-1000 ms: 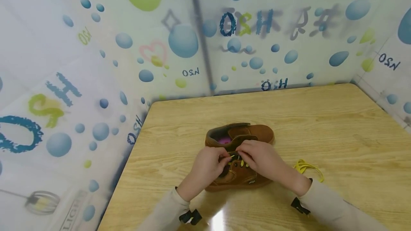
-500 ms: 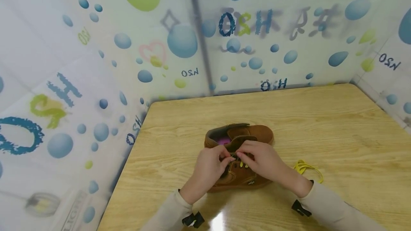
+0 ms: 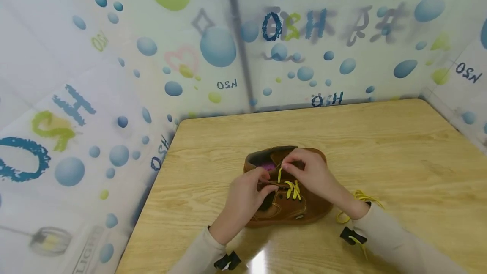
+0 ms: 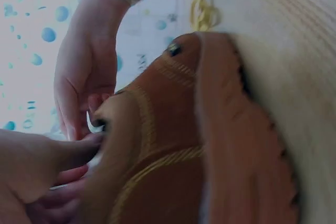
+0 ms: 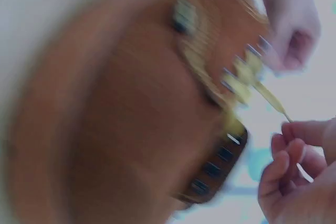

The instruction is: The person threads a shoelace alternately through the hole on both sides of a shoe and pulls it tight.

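Note:
A brown leather shoe (image 3: 289, 212) sits on the table with its toe to the right. Yellow lace (image 3: 293, 190) crosses its front eyelets. My left hand (image 3: 247, 195) pinches the edge of the shoe's opening, thumb on the outer side, as the left wrist view shows. Up and to the right of it, my right hand (image 3: 310, 174) pinches a yellow shoelace (image 5: 270, 97), which runs taut from the eyelets to the fingertips. Several bare eyelets (image 5: 212, 169) show along the flap in the right wrist view.
Right behind lies a second brown shoe (image 3: 262, 155), its pink insole showing. Loose yellow lace (image 3: 365, 196) lies in loops by the right wrist, one end hanging near the black wrist strap (image 3: 351, 235). A patterned curtain (image 3: 213, 96) borders the wooden table (image 3: 399, 138).
Both hands were close together at the eyelets; my right hand has since risen away, drawing the lace up. The loose lace at the right has shifted towards the right wrist.

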A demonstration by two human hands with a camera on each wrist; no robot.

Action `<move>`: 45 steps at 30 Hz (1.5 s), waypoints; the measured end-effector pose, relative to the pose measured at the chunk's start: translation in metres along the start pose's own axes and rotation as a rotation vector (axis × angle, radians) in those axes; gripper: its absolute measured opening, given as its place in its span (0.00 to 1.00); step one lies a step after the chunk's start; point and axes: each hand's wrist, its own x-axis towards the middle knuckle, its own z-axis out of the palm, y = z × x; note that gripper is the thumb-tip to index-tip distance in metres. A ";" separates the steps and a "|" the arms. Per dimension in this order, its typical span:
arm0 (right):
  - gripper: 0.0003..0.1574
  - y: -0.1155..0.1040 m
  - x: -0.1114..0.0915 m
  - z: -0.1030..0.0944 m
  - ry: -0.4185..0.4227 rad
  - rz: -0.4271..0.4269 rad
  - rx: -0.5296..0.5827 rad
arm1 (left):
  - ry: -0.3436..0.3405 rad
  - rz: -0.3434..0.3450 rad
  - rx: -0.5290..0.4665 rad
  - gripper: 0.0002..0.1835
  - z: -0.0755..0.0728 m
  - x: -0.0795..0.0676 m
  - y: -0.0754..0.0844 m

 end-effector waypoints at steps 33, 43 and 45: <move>0.18 0.000 -0.030 0.001 -0.148 -0.045 -0.299 | -0.472 0.048 -0.317 0.07 -0.013 0.010 -0.014; 0.08 -0.008 -0.037 0.006 -0.157 -0.121 -0.159 | -0.334 -0.112 -1.090 0.20 -0.038 0.009 -0.028; 0.10 -0.007 -0.038 0.006 -0.171 -0.127 -0.160 | -0.318 -0.101 -1.248 0.17 -0.041 0.009 -0.028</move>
